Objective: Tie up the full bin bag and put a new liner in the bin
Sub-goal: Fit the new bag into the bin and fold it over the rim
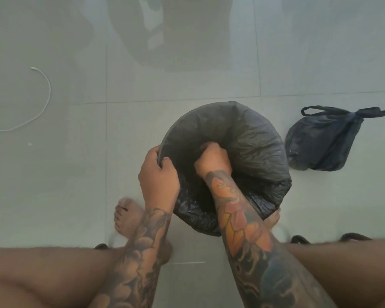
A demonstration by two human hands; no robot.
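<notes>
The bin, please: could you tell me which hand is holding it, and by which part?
The left hand grips the bin by its near-left rim, over the liner. The right hand is pushed down inside the liner.

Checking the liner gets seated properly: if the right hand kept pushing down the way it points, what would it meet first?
Probably the black plastic liner itself, pressed toward the bin's bottom; the right hand is already inside it. Depth below is hidden.

Left hand [158,174] curled in a grip at 9 o'clock, thumb inside. Right hand [212,160] fisted at centre, forearm running toward 5 o'clock.
</notes>
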